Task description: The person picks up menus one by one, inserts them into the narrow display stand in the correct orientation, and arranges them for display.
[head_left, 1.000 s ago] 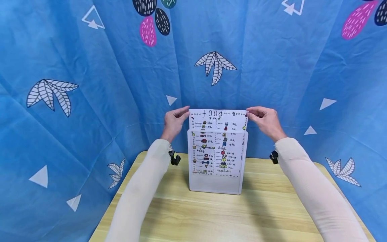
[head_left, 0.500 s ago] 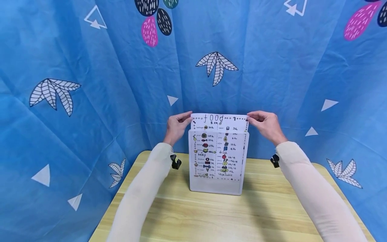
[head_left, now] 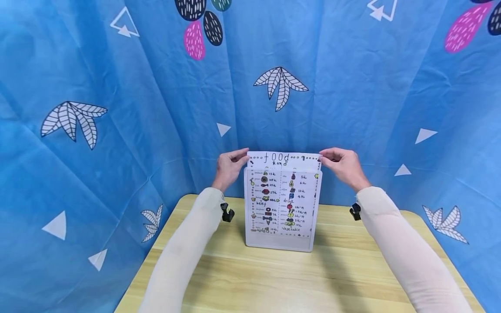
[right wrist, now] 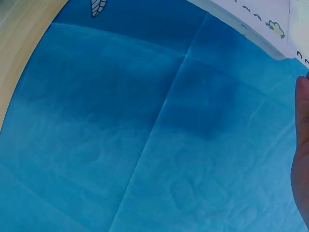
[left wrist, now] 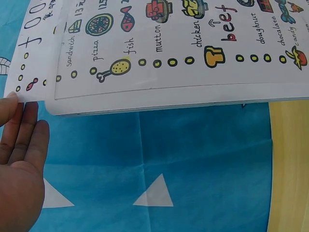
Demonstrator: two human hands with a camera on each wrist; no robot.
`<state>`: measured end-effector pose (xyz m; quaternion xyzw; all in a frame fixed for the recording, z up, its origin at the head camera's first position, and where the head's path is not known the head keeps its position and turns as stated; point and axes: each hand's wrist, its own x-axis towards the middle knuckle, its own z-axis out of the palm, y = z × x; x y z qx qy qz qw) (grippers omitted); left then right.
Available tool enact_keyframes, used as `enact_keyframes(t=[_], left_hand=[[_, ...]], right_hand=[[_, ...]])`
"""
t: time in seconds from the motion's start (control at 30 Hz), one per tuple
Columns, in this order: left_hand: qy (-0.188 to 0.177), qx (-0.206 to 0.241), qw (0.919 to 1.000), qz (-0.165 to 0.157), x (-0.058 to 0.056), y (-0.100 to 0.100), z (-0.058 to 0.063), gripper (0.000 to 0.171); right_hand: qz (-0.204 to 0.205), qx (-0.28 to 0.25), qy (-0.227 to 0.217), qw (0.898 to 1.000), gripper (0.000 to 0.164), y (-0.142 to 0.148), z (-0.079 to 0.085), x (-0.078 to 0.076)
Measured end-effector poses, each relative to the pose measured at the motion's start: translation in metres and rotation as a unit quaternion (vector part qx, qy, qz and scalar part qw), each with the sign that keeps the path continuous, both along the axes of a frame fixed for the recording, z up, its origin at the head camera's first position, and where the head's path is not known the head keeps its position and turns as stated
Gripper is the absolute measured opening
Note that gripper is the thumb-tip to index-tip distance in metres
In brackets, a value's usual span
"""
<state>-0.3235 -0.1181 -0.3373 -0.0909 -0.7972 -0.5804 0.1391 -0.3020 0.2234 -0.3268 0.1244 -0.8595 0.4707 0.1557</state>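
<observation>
A hand-drawn paper menu [head_left: 283,160] headed "food" stands partly inside a clear, white-edged upright display holder [head_left: 278,241], its top strip above the holder's rim. My left hand [head_left: 228,167] pinches the sheet's upper left corner between thumb and fingers. At the upper right corner, my right hand [head_left: 344,165] pinches the sheet the same way. In the left wrist view, the left hand [left wrist: 21,164] grips the paper corner just beyond the holder's edge [left wrist: 145,99]. Only part of the right hand [right wrist: 301,145] shows in the right wrist view, beside the holder's corner [right wrist: 275,48].
The holder stands on a light wood-grain table [head_left: 274,282] near its back edge. A blue patterned curtain [head_left: 344,87] hangs close behind and along the sides. Black wrist devices sit at both sleeves, the left device [head_left: 227,213] and the right device [head_left: 355,211].
Both hands have moved down together with the menu, which has slid deeper into the holder. Less of the sheet shows above the rim. The holder has stayed in place.
</observation>
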Motion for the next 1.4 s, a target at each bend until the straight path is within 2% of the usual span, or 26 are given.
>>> enact_keyframes(t=[0.37, 0.67, 0.93, 1.4], left_hand=[[-0.008, -0.001, 1.0, 0.002, 0.002, -0.001, -0.007, 0.028], [-0.001, -0.017, 0.9999, 0.001, 0.002, -0.001, -0.011, 0.028], [0.005, -0.01, 0.9999, -0.001, 0.002, -0.001, -0.014, 0.026], [-0.003, -0.017, 0.9998, -0.004, 0.003, -0.002, -0.016, 0.028]], right_hand=[[0.0, 0.008, -0.015, 1.0, 0.028, -0.001, -0.006, 0.002], [-0.005, 0.016, -0.005, 1.0, 0.026, -0.002, -0.013, 0.001], [-0.005, 0.011, 0.001, 1.0, 0.026, -0.002, -0.016, 0.001], [-0.007, 0.011, 0.008, 1.0, 0.023, -0.002, -0.019, 0.001]])
